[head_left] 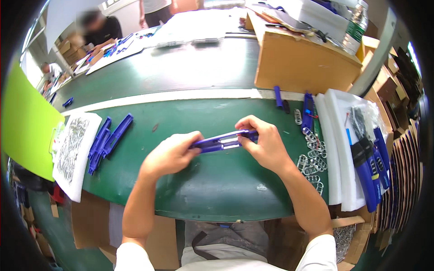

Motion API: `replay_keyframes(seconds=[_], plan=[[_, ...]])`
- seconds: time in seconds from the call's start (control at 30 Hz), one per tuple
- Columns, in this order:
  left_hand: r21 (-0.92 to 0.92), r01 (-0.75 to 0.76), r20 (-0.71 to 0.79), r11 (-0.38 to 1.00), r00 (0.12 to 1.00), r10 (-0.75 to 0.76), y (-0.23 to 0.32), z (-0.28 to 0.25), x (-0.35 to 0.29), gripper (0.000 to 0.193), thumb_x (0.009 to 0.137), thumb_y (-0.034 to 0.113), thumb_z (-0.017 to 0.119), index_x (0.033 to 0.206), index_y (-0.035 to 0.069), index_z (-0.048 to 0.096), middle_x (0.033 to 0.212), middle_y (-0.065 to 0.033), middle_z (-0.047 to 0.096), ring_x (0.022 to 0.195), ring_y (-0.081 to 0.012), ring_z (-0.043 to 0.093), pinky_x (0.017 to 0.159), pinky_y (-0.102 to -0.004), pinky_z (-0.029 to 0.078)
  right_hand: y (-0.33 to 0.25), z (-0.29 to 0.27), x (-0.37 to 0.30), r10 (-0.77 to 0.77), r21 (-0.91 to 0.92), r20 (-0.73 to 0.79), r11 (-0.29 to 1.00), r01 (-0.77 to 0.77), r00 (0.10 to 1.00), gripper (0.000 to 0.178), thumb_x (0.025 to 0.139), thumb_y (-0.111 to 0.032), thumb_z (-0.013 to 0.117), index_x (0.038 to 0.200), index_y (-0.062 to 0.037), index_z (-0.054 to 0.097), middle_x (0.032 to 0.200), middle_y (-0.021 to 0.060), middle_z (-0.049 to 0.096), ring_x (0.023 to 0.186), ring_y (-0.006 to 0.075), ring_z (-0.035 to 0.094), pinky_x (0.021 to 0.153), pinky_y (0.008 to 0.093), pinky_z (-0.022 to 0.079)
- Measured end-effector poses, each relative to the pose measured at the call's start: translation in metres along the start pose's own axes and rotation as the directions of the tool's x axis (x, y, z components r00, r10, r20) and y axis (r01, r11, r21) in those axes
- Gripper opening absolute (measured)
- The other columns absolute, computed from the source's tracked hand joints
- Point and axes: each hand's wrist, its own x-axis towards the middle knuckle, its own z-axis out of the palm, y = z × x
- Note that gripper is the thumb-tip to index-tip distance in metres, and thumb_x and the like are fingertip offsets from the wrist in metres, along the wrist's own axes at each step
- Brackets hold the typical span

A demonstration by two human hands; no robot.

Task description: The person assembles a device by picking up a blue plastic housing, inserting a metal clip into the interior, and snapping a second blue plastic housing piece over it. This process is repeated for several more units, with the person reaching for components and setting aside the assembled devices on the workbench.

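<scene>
Over the middle of the green tabletop (208,180), a long blue plastic housing (219,144) is held level between both hands. My left hand (172,153) grips its left end with closed fingers. At the other end, my right hand (264,143) pinches it between thumb and fingers. A pale or clear strip shows along the housing's middle; its inside is hard to make out. Several similar blue housing parts (110,140) lie left of my left hand. Right of my right hand are several clear oval plastic pieces (312,156) and a blue housing with wires (308,113).
At the left edge, a white foam tray (93,131) holds many small metal parts. White foam (334,149) on the right bears finished-looking blue devices (368,174). A wooden box (307,61) with a plastic bottle (356,28) stands behind. Other people work at the far left.
</scene>
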Motion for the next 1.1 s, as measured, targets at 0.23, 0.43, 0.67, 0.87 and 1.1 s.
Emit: replay_keyframes(seconds=[0.23,0.43,0.67,0.87,1.1], plan=[[-0.181,0.397,-0.134,0.900,0.896,-0.423,-0.090,-0.087,0.058,0.020,0.100,-0.001,0.053,0.109,0.006,0.070,0.074,-0.0035,0.060,0.061,-0.0123,0.054,0.054,-0.0305,0.043,-0.003,-0.044,0.008,0.122,-0.570,-0.119,0.804,-0.168,0.985,0.039,0.097,-0.036,0.075,0.108,0.0002,0.068,0.103,0.0188,0.074,0.088,0.0374,0.075,0.077,0.0471,0.059],[-0.302,0.534,-0.168,0.790,0.785,-0.596,-0.219,-0.121,0.156,0.019,0.100,0.013,0.049,0.111,0.008,0.064,0.086,-0.0076,0.066,0.061,-0.0176,0.058,0.054,-0.0323,0.046,0.008,-0.095,-0.002,0.364,-0.784,-0.238,0.475,-0.399,0.901,0.012,0.091,-0.012,0.075,0.099,-0.0034,0.074,0.100,0.0177,0.077,0.089,0.0336,0.078,0.075,0.0445,0.061],[0.331,0.596,-0.647,0.731,0.707,-0.284,-0.249,-0.080,0.197,0.046,0.107,0.045,0.054,0.126,0.004,0.062,0.135,-0.0266,0.062,0.113,-0.0476,0.063,0.102,-0.0544,0.050,0.053,-0.121,-0.011,0.381,-0.854,-0.284,0.316,-0.413,0.880,0.015,0.087,-0.011,0.070,0.099,-0.0072,0.078,0.094,0.0153,0.079,0.094,0.0337,0.078,0.083,0.0480,0.058],[0.407,0.501,-0.675,0.764,0.728,-0.118,-0.138,-0.076,0.155,0.049,0.110,0.052,0.044,0.132,0.012,0.064,0.137,-0.0225,0.062,0.116,-0.0468,0.067,0.098,-0.0573,0.055,0.052,-0.138,-0.024,0.356,-0.798,-0.294,0.419,-0.433,0.887,0.043,0.070,-0.009,0.090,0.105,-0.0017,0.067,0.098,0.0211,0.075,0.098,0.0437,0.072,0.083,0.0529,0.055],[0.547,0.684,-0.548,0.482,0.728,-0.411,-0.098,-0.110,-0.047,0.037,0.099,0.043,0.070,0.111,0.008,0.065,0.105,-0.0163,0.074,0.099,-0.0383,0.073,0.086,-0.0522,0.057,0.020,-0.118,-0.005,0.247,-0.550,-0.134,0.787,-0.280,0.960,0.028,0.080,-0.002,0.080,0.107,-0.0030,0.073,0.079,0.0138,0.071,0.072,0.0325,0.067,0.071,0.0440,0.051]])
